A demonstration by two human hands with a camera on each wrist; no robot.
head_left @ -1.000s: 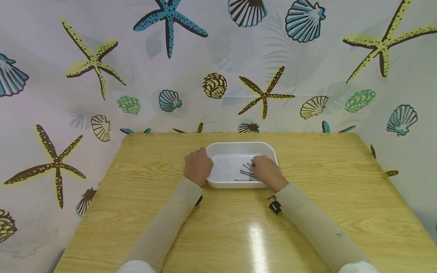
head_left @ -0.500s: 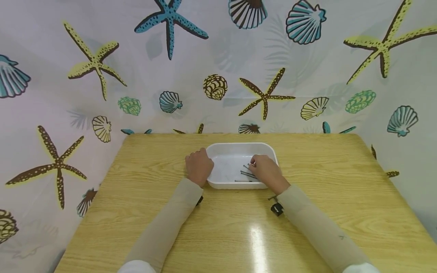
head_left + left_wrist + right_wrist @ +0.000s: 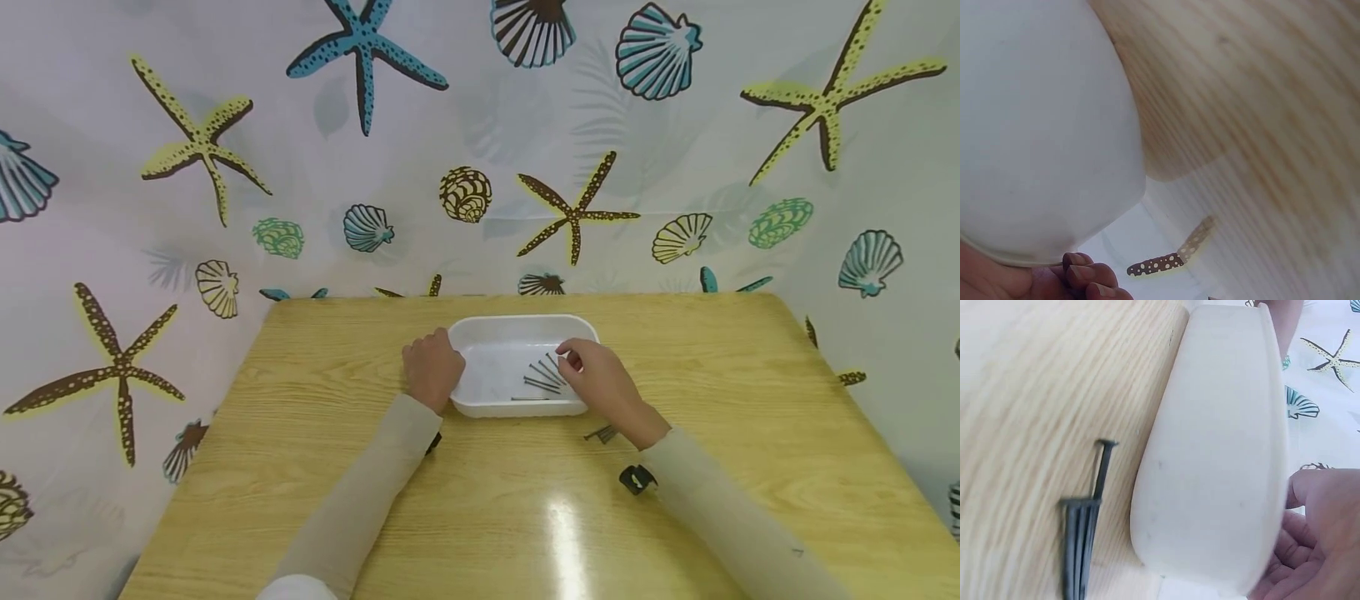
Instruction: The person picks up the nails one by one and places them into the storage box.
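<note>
The white plastic tray (image 3: pixel 517 410) stands at the middle of the table. My left hand (image 3: pixel 433 369) grips its left end, with curled fingers and thumb at the rim in the left wrist view. Several dark nails (image 3: pixel 542 383) lie fanned out on the right part of the tray floor. My right hand (image 3: pixel 603 379) hovers over the tray's right end, fingers loosely bent and nothing seen between them. On the table just in front of the tray, under my right wrist, lies a small bunch of nails (image 3: pixel 1079 544), one sticking out beyond the others.
The wood-grain table (image 3: pixel 465 500) reaches back to a hanging cloth (image 3: pixel 420 150) printed with starfish and shells. A black wrist strap piece (image 3: pixel 637 479) shows under my right sleeve.
My right hand has drawn back to the right and its fingers have loosened, so more of the nails in the tray show. My left hand keeps its grip on the tray.
</note>
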